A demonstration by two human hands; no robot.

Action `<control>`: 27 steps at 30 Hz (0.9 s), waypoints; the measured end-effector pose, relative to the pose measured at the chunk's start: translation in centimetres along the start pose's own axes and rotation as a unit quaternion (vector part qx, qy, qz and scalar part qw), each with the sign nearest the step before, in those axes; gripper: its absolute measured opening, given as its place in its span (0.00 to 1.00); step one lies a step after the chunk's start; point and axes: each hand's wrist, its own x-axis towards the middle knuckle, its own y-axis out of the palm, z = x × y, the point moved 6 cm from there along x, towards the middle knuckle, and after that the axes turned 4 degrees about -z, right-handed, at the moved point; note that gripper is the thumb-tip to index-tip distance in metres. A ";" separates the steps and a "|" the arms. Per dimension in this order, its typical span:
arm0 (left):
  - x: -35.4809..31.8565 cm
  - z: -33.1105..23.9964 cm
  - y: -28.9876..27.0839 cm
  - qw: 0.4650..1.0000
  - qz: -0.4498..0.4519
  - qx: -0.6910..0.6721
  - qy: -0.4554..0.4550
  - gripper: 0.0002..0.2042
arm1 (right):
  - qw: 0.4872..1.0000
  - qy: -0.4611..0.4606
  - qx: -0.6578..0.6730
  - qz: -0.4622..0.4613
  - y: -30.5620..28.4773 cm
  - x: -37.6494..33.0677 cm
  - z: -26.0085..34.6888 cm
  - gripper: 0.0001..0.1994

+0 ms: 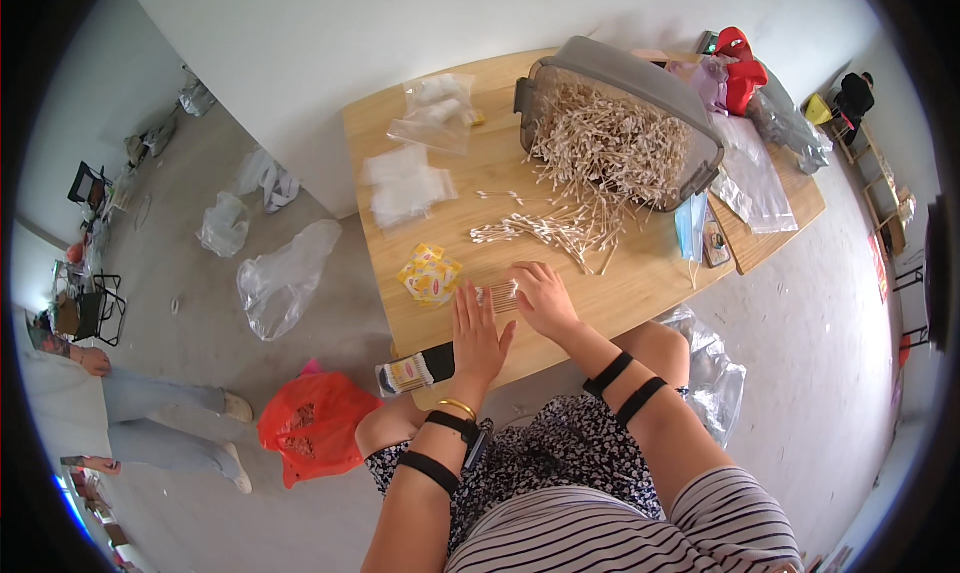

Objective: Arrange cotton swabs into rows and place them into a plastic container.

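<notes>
A small row of cotton swabs [497, 295] lies on the table between my two hands. My left hand [478, 335] is flat with its fingers stretched out, along the left ends of the row. My right hand [543, 299] rests at the right ends, fingers extended and slightly bent, not wrapped round anything. Beyond them a loose heap of swabs [560, 229] spreads from a grey plastic bin [590, 53] tipped on its side and full of swabs. Left of my hands lie yellow-and-white printed packets [430, 274]. A pack of swabs [405, 375] sits at the table's near edge by my left wrist.
Clear plastic sleeves [408, 185] and a bag of white rolls [437, 101] lie at the table's far left. A blue mask [690, 225] and a phone [716, 245] are at the right. A red bag [315, 428] stands on the floor; a person [150, 413] is at the left.
</notes>
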 end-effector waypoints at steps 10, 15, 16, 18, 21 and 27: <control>0.6 0.6 2.6 0.999 0.002 0.036 -0.038 0.41 | 0.980 -0.005 -0.189 0.058 2.8 -2.8 -0.7 0.45; 0.5 0.6 2.8 0.998 0.025 0.024 -0.051 0.41 | 0.980 -0.042 -0.189 0.051 4.6 -3.0 -0.1 0.42; 0.4 0.7 2.9 0.997 0.040 0.034 -0.057 0.42 | 0.981 -0.040 -0.183 0.056 4.6 -3.0 -0.1 0.41; 0.3 0.5 2.9 0.997 0.037 0.040 -0.062 0.41 | 0.981 -0.042 -0.179 0.055 4.5 -3.2 0.0 0.41; 0.2 0.2 2.8 0.997 0.032 0.016 -0.067 0.40 | 0.983 -0.041 -0.174 0.050 4.4 -2.9 0.0 0.40; 0.9 -0.2 1.8 0.998 0.025 0.004 -0.061 0.38 | 0.982 -0.038 -0.174 0.057 4.2 -2.9 0.1 0.41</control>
